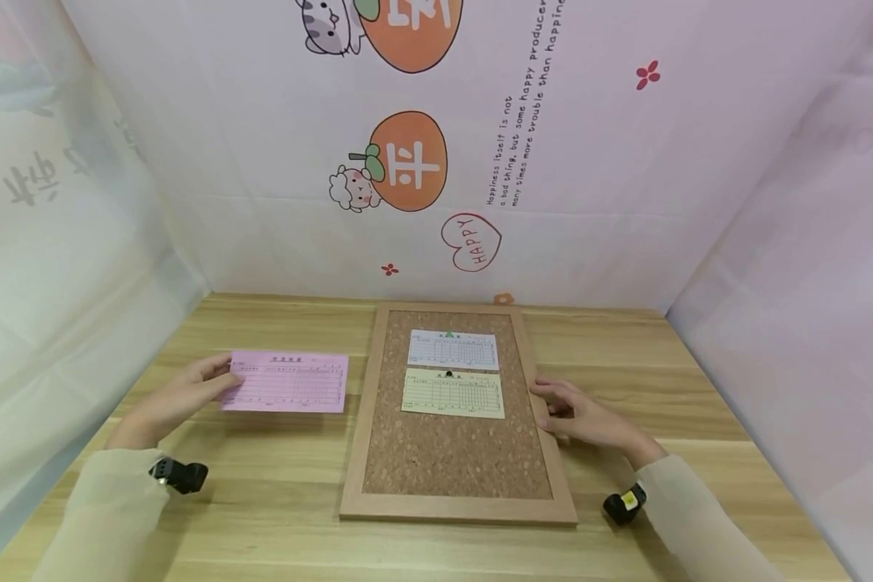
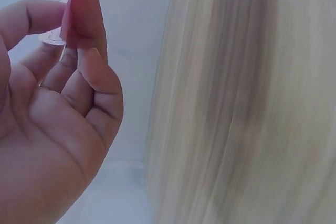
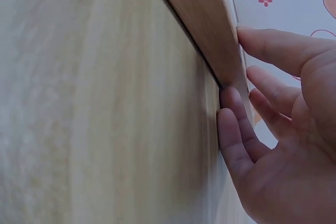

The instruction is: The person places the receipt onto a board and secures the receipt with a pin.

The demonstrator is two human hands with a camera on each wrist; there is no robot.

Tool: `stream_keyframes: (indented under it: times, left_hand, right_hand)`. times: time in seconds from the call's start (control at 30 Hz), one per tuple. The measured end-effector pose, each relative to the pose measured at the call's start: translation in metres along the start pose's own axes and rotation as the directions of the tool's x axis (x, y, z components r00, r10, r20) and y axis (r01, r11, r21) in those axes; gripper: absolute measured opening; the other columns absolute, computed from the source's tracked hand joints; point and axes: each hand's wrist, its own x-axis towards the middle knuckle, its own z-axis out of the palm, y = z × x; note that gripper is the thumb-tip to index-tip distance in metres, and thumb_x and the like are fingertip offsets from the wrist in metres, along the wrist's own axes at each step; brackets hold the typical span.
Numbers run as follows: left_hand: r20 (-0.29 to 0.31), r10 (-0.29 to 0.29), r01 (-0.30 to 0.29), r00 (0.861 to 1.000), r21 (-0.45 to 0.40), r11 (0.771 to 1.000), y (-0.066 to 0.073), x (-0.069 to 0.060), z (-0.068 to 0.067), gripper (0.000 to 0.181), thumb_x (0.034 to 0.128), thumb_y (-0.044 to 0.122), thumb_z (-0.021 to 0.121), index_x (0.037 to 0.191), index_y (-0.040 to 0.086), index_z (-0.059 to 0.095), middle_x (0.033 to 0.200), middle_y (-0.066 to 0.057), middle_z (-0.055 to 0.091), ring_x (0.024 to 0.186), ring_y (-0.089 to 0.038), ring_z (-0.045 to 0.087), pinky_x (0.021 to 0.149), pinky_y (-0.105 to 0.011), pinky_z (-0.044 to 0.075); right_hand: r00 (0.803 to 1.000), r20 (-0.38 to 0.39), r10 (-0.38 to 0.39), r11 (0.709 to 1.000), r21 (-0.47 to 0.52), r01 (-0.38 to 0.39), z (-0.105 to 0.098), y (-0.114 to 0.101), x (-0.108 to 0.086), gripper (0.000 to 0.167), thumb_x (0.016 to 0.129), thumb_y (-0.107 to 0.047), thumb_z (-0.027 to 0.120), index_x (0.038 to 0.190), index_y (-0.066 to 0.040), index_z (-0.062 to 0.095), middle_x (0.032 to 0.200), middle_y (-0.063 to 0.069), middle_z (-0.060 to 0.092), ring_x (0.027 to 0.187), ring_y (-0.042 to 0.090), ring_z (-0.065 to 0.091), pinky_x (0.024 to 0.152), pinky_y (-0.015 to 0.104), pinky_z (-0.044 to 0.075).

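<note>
At the left of the head view, my left hand (image 1: 182,396) pinches the left edge of a pink printed form (image 1: 287,381) between thumb and fingers. The form is held over the table; in the left wrist view only its thin edge (image 2: 67,19) shows. My right hand (image 1: 585,416) rests against the right side of a wood-framed cork board (image 1: 458,461), its thumb and fingertips touching the frame. A white form (image 1: 473,352) is fixed near the board's top with a green pin (image 1: 449,334). Below it, a yellow form (image 1: 451,396) has a dark pin (image 1: 449,373) at its top edge.
The board lies on a wood-grain table (image 1: 276,501), its far end close to a printed cloth backdrop (image 1: 589,178). Cloth walls stand at the left and right. Each wrist carries a small black camera, one on the left (image 1: 180,475) and one on the right (image 1: 624,503).
</note>
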Motion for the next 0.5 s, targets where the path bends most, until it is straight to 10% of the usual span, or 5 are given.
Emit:
stream_keyframes:
  times: [0.3, 0.5]
  left_hand:
    - [-0.002, 0.01, -0.01, 1.0, -0.065, 0.998, 0.002, 0.014, 0.023, 0.071, 0.1054, 0.029, 0.053, 0.151, -0.015, 0.021, 0.151, -0.037, 0.031, 0.137, -0.048, 0.033, 0.11, -0.062, 0.025]
    - [-0.018, 0.068, -0.069, 0.998, -0.094, 0.993, 0.004, 0.025, 0.039, 0.058, 0.1046, 0.022, 0.054, 0.147, -0.013, 0.035, 0.133, -0.029, 0.053, 0.114, -0.027, 0.056, 0.099, -0.032, 0.043]
  right_hand:
    - [1.0, -0.002, -0.008, 1.0, 0.011, 0.008, -0.001, -0.003, 0.001, 0.061, 0.099, -0.019, 0.066, 0.149, 0.005, 0.039, 0.158, 0.025, 0.022, 0.121, 0.04, 0.049, 0.095, 0.049, 0.044]
    - [1.0, -0.01, -0.012, 1.0, 0.011, 0.012, -0.001, -0.003, 0.001, 0.061, 0.099, -0.018, 0.066, 0.149, 0.006, 0.04, 0.158, 0.025, 0.023, 0.121, 0.039, 0.048, 0.095, 0.049, 0.044]
